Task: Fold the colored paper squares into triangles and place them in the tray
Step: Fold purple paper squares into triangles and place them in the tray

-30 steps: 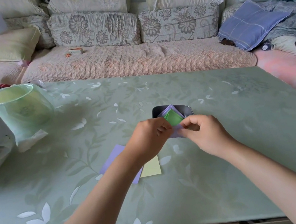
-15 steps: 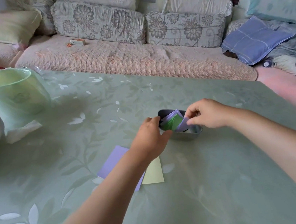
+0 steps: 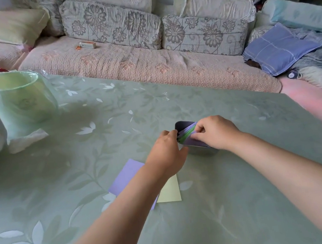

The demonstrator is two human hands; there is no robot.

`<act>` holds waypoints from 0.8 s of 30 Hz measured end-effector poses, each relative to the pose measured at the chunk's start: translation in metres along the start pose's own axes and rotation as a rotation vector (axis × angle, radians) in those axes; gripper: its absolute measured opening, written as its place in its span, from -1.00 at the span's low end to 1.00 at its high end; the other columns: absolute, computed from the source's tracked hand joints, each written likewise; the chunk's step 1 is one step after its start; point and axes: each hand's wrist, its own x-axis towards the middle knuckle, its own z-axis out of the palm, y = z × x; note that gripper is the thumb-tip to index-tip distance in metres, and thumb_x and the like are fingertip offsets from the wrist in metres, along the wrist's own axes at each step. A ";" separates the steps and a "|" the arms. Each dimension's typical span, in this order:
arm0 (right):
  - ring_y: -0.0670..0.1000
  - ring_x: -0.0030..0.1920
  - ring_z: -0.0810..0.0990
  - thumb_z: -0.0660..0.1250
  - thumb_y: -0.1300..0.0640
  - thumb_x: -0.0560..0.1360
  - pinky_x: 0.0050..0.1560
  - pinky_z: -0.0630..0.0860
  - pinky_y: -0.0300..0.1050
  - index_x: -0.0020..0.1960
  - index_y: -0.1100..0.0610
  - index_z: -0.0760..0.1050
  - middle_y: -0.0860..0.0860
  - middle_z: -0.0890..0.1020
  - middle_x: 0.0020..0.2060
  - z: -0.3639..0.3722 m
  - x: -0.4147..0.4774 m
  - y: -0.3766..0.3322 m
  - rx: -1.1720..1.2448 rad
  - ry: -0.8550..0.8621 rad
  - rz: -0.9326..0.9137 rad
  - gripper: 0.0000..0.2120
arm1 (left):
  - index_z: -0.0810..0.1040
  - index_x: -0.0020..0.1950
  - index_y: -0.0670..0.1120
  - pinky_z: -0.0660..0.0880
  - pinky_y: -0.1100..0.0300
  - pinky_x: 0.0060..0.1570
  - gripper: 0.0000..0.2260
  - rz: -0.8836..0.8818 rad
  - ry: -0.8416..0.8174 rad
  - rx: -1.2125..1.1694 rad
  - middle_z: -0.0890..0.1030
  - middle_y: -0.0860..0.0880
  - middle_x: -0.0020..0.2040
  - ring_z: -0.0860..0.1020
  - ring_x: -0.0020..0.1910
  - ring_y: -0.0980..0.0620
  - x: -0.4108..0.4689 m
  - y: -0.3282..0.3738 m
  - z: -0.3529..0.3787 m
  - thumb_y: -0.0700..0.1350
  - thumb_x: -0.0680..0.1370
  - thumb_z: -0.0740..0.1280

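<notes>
At the far left of the table [image 3: 239, 183] stands a green bin [image 3: 14, 96], and nearer, a purple square [image 3: 126, 175] and a yellow square [image 3: 170, 191] lie flat, partly under the left forearm. The left hand [image 3: 166, 154] has its fingers bent round the left side of the small dark tray [image 3: 180, 125], which stands near the middle of the table with folded papers inside. The right hand [image 3: 214, 132] pinches a folded purple paper [image 3: 196, 143] in the tray, thumb and fingertips closed on it; far right, a blue cushion [image 3: 277, 50] lies on the sofa [image 3: 147, 69].
</notes>
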 end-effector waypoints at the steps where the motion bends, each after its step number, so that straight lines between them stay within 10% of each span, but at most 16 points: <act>1: 0.04 -0.09 0.59 0.37 -0.16 0.50 -0.14 0.47 -0.13 -0.13 0.02 0.60 -0.08 0.66 -0.19 0.002 0.000 -0.001 -0.034 0.017 -0.005 -0.75 | 0.45 0.30 -0.14 0.46 0.11 0.09 -0.66 0.002 -0.005 0.009 0.47 -0.09 0.16 0.55 0.11 -0.08 0.000 0.000 0.000 -0.04 0.57 0.32; 18: -0.07 -0.02 0.57 0.38 -0.02 0.49 0.01 0.47 -0.17 -0.01 -0.09 0.57 -0.15 0.64 -0.09 -0.016 -0.044 -0.043 0.179 0.162 -0.173 -0.91 | 0.24 0.55 -0.05 0.33 0.12 0.31 -0.41 0.079 -0.089 0.282 0.39 -0.05 0.41 0.36 0.39 -0.06 -0.024 -0.020 -0.049 0.05 0.58 0.34; 24: -0.05 0.17 0.54 0.44 -0.10 0.46 0.16 0.47 -0.14 0.26 -0.05 0.51 -0.12 0.59 0.12 0.003 -0.072 -0.090 0.217 -0.199 -0.195 -0.60 | 0.24 0.56 0.06 0.31 0.14 0.35 -0.18 0.056 -0.238 0.496 0.35 0.07 0.47 0.31 0.42 0.02 -0.053 -0.049 -0.082 0.29 0.40 0.46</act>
